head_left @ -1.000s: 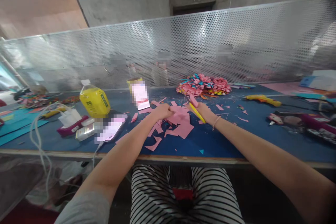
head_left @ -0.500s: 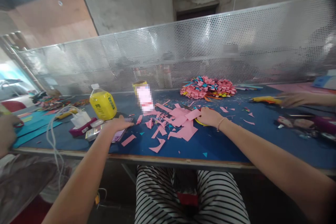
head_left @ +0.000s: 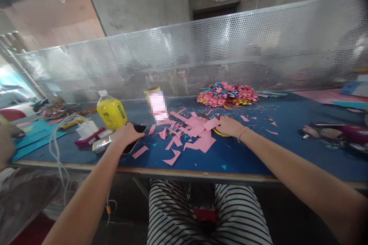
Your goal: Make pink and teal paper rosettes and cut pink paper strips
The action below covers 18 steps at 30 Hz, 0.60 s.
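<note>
My left hand (head_left: 125, 134) lies over a dark-screened phone (head_left: 135, 138) on the blue table (head_left: 244, 160), its fingers curled round the phone's edge. My right hand (head_left: 230, 126) rests closed among loose pink paper scraps (head_left: 201, 141). Yellow scissors (head_left: 219, 133) show as a yellow ring under its palm. One larger pink piece (head_left: 211, 123) lies just left of its fingers.
A yellow bottle (head_left: 110, 113) and a white charger with its cable (head_left: 84, 129) stand left of the phone. A heap of folded coloured paper (head_left: 227, 93) sits by the perforated metal screen (head_left: 258, 46). Another person's hand (head_left: 5, 143) shows at far left. Dark tools (head_left: 330, 132) lie at right.
My left hand left the pink scraps and moved left onto the phone, whose screen has gone dark. A co-worker's hand and the yellow glue gun at right are gone.
</note>
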Available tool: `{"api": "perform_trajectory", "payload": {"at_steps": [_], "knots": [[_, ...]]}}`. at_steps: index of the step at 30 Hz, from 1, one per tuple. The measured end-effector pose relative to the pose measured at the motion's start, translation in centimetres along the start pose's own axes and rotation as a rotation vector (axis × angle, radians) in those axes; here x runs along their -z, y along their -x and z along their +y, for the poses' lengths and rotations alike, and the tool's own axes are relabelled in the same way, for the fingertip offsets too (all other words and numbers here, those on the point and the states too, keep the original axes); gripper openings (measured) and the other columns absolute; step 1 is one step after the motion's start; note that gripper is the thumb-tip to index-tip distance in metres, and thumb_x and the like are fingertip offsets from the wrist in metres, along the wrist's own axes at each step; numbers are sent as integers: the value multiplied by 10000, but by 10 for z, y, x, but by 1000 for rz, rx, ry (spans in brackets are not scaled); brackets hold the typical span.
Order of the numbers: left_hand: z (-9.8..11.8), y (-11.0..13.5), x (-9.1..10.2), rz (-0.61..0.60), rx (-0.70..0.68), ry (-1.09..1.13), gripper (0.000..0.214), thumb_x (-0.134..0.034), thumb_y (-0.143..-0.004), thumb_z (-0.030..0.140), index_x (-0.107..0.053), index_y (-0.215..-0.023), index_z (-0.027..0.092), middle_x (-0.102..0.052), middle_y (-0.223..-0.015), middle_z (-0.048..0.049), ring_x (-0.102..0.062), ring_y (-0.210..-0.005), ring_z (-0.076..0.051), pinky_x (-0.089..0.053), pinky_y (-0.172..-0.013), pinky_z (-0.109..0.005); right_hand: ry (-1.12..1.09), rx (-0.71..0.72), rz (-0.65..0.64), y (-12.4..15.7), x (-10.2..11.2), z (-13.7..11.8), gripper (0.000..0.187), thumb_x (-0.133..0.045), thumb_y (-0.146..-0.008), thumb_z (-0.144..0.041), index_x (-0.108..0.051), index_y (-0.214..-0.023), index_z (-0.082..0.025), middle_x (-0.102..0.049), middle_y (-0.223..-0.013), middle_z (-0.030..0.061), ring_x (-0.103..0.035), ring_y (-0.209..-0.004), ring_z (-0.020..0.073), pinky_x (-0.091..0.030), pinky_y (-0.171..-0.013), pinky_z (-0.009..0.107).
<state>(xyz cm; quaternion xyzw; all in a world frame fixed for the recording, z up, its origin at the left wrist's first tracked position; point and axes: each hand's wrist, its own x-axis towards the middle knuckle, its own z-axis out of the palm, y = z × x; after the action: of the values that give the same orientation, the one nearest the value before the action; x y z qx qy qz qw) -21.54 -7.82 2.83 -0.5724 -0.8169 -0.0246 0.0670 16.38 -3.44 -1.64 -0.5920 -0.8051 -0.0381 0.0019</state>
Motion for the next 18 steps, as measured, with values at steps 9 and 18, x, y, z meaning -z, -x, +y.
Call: {"api": "perform_trajectory", "payload": {"at_steps": [9,18], "knots": [[13,31,20,291,54,129,839,-587,-588,558,-349,-1243,92,-421,-1228,-232,-492,-1084,-380,-429,-846,-444,19,8,22,-1,-2,1,405,-362,-848,-372,-563,-1033,-73,-580,-1058,215,-550,-1013,269,-412,-780,301],[11,68,32,366,107,282,972,-623,-556,578,-232,-1301,91,-372,-1255,-240,-455,-1118,-406,-429,-848,-481,-19,21,-2,1,-1,1,412,-363,-847,-355,-556,-1043,-49,-571,-1062,234,-545,-1024,293,-413,-785,324]]}}
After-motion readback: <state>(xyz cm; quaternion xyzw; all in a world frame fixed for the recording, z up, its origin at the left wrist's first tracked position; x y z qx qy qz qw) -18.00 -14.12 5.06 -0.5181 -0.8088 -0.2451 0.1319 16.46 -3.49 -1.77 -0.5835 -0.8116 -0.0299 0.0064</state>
